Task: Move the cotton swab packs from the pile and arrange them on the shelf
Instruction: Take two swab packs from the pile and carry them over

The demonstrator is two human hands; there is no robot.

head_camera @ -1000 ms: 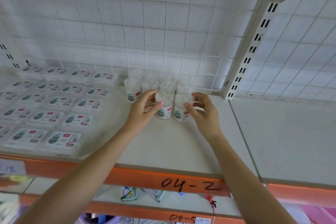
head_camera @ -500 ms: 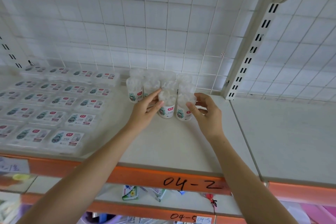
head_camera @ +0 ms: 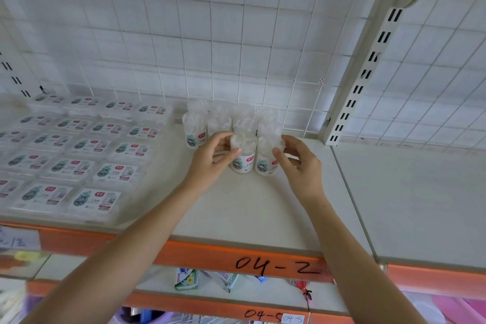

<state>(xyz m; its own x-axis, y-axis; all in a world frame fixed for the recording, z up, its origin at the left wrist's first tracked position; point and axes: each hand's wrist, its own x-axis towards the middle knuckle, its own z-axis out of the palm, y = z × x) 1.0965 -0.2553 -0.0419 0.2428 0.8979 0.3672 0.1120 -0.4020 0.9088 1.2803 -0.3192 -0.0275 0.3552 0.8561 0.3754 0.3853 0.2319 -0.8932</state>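
Clear plastic tubs of cotton swabs stand in a little bunch at the back of the cream shelf (head_camera: 249,208), close to the white wire grid wall (head_camera: 210,34).

From the head camera, looking down and forward: the two front tubs stand side by side, touching, both upright with their long way pointing up. The left hand (head_camera: 210,160) has its thumb and fingers curled round the left front tub (head_camera: 243,155). The right hand (head_camera: 299,163) pinches the right front tub (head_camera: 267,158) near its top. So each hand is closed on its own tub, and the tubs sit right between the hands, just ahead of them. Neither hand is nearer than the other. The other tubs (head_camera: 218,121) stand right behind, touching or nearly so.

To the left lie flat swab packs (head_camera: 76,155) in tidy rows. I think the hands are lining up the front pair with the row behind. An orange strip (head_camera: 184,252) runs along the shelf's front edge. I cannot see the pile the packs come from.
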